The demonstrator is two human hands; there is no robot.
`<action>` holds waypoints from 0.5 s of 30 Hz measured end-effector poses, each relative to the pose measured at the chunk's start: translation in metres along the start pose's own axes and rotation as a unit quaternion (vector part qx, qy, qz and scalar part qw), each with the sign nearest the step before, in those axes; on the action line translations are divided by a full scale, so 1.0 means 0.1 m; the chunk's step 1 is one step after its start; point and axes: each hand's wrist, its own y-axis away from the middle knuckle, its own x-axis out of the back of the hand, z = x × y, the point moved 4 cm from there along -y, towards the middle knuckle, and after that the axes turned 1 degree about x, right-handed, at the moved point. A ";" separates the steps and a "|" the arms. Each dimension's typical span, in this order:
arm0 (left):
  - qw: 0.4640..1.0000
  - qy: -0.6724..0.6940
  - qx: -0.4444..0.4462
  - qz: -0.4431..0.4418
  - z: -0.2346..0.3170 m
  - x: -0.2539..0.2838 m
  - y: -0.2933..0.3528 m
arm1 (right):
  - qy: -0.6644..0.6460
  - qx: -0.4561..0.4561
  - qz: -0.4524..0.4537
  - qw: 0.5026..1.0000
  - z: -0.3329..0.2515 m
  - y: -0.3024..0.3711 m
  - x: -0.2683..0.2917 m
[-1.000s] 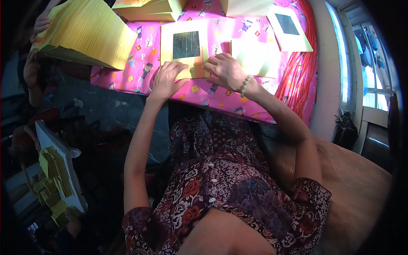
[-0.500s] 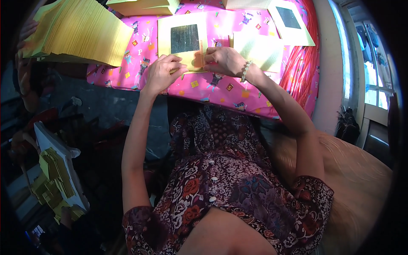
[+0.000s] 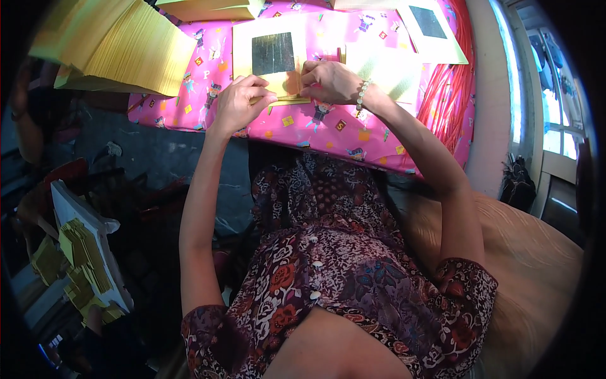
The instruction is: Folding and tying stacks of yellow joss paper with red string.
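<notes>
The left hand point(image 3: 241, 104) pinches the near edge of a yellow sheet point(image 3: 276, 81) bearing a dark rectangle point(image 3: 273, 54); the sheet lies at one o'clock from that grip and ten o'clock from the curled right hand point(image 3: 333, 82), whose hold I cannot tell.

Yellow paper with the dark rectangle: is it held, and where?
Yellow paper: the left hand seems to pinch its near-left corner; the right hand is at its right side, grip unclear.

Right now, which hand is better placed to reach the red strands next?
Right hand, I'd judge: it sits nearer the red strands, while the left hand is farther across, at the near edge of the yellow sheet with the dark rectangle.
</notes>
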 end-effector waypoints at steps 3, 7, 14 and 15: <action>1.000 0.002 -0.002 0.005 0.00 0.00 0.01 | 0.006 -0.002 -0.002 1.000 0.00 0.00 0.00; 1.000 0.002 0.000 0.007 -0.01 -0.01 0.01 | 0.009 -0.001 0.001 1.000 0.00 0.00 0.00; 1.000 0.006 -0.002 0.004 -0.01 0.00 0.00 | 0.008 -0.010 -0.004 1.000 -0.01 0.00 0.01; 1.000 0.006 -0.001 0.004 -0.01 0.00 0.00 | 0.009 -0.009 -0.004 1.000 -0.01 0.00 0.01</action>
